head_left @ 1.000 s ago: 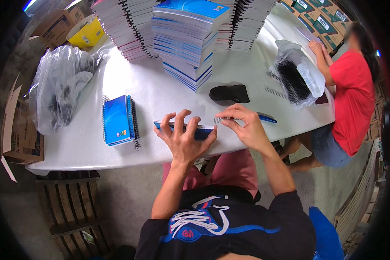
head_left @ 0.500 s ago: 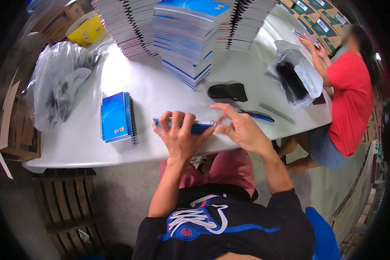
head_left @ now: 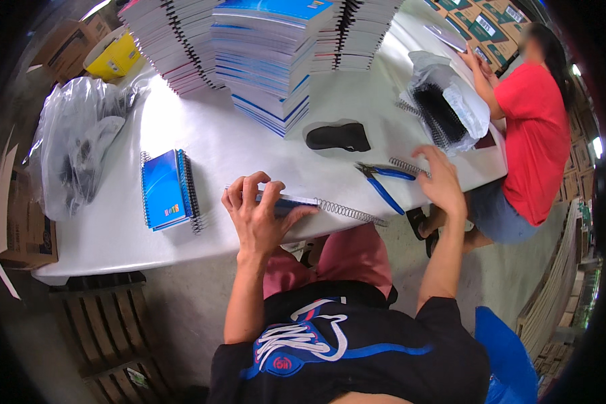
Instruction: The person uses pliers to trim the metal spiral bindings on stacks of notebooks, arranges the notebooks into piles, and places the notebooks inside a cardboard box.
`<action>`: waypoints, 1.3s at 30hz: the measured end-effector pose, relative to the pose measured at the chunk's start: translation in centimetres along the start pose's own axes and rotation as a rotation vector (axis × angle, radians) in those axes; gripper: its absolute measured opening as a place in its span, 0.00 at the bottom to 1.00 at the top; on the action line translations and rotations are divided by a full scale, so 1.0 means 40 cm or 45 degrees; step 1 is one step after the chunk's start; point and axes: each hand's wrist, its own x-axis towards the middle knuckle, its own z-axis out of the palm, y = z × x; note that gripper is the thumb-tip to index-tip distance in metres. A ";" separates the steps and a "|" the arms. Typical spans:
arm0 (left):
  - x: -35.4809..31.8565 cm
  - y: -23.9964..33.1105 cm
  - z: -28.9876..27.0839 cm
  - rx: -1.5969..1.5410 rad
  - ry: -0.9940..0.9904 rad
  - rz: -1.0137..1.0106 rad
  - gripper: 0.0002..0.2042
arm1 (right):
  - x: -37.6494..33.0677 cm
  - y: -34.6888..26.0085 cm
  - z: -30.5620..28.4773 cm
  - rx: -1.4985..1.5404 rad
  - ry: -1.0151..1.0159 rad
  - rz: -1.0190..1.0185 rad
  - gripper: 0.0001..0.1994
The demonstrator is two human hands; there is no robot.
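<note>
My left hand (head_left: 259, 215) grips a blue notebook (head_left: 291, 202) at the front edge of the white table (head_left: 215, 141). A metal spiral coil (head_left: 350, 212) sticks out of the notebook's right end, half threaded. My right hand (head_left: 441, 182) is off to the right, fingers spread, holding nothing. Its fingertips are at a loose short coil (head_left: 405, 166). Blue-handled pliers (head_left: 384, 187) lie just left of that hand.
A small pile of bound blue notebooks (head_left: 168, 190) lies left. Tall notebook stacks (head_left: 269, 60) fill the back, a black pad (head_left: 339, 137) before them. Another person in red (head_left: 535, 135) sits right by a bag of black coils (head_left: 444, 108). A plastic bag (head_left: 81, 148) and cardboard box (head_left: 20, 222) are far left.
My right hand has let go of the coil at the notebook and swung right, past the pliers, to the loose coil. My left hand still holds the notebook.
</note>
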 end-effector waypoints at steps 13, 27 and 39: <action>0.006 0.000 -0.010 -0.066 -0.005 -0.014 0.27 | 0.151 -0.148 0.118 0.283 -0.022 -0.299 0.21; 0.013 0.000 -0.006 -0.163 -0.039 0.014 0.27 | 0.109 -0.207 0.141 1.442 -0.742 -0.078 0.09; 0.026 -0.020 -0.014 -0.210 -0.115 0.039 0.27 | 0.139 -0.269 0.116 1.173 -0.603 -0.500 0.19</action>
